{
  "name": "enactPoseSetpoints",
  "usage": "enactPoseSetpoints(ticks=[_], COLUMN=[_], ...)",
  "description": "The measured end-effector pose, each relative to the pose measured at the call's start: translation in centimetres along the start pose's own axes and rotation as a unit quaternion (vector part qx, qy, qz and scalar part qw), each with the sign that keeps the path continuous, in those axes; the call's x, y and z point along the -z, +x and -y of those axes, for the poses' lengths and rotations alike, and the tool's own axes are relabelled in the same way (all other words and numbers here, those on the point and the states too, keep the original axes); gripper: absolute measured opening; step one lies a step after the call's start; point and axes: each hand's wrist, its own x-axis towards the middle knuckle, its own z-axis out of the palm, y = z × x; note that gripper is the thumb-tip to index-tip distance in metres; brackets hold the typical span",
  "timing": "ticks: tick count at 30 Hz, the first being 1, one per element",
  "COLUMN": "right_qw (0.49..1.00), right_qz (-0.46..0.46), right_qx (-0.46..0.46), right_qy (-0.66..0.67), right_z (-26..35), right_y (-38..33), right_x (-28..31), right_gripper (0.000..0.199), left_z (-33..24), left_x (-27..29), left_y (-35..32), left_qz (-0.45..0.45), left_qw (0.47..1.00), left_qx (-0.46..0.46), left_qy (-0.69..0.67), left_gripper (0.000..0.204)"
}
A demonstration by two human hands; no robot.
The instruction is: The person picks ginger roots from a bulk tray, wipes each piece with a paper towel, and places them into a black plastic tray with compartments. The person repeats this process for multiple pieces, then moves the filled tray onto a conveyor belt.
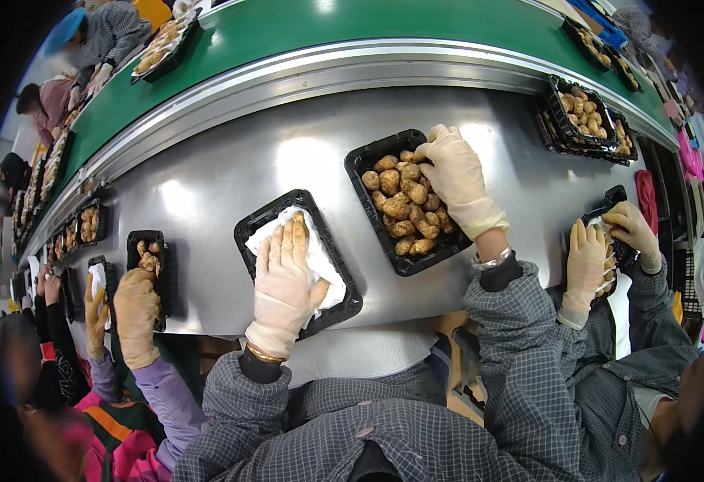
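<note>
— What's in the two trays in front of this person?

— The black tray (300,261) on the left holds only a white paper liner (320,259). The left hand (286,281), in a pale glove, lies flat on that liner with its fingers spread wide — pressing, not gripping anything. The other black tray (407,202), just to its right and a bit farther up the bench (207,185), is heaped with knobbly tan ginger pieces (402,207). The gloved right hand (458,178) rests on top of that heap at the tray's right side, fingers loosely curved over the pieces; I can't tell whether it has actually closed on one.

— And the neighbours?

— On the left, another person's gloved hands (135,309) are at a narrow black tray (149,277) with a few pieces at its far end. On the right, a second co-worker's gloved hands (601,253) cover a tray (614,199) almost completely — its contents are hidden. Farther up on the right, filled trays (583,112) of the same tan pieces sit stacked at the bench edge.

— Anything on the belt?

— A green conveyor belt (328,28) curves past behind the bench, carrying a filled tray (165,46) at the upper left.
</note>
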Motion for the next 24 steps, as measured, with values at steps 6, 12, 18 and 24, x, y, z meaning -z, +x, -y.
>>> enactPoseSetpoints(ticks=[6,12,18,24], right_qw=[0.992,0.993,0.995,0.953], right_qz=[-0.024,0.005,0.055,0.036], right_qx=[-0.005,0.004,0.039,-0.094], right_qy=[0.121,0.121,0.072,0.286], right_z=[-0.9,0.0,-0.8,-0.5], right_y=[-0.6,-0.5,0.2,-0.7], right_x=[-0.5,0.0,0.0,0.8], right_gripper=[0.014,0.016,0.031,0.025], left_z=[0.0,0.0,-0.3,-0.2], left_x=[0.0,-0.2,0.3,0.2], left_y=[-0.1,0.0,0.1,0.0], left_qz=[-0.016,-0.014,-0.013,-0.012], left_qw=[1.000,1.000,0.999,1.000], left_qx=[-0.010,-0.009,-0.008,-0.001], left_qy=[0.010,0.000,-0.030,-0.025], left_gripper=[0.099,0.098,0.096,0.097])
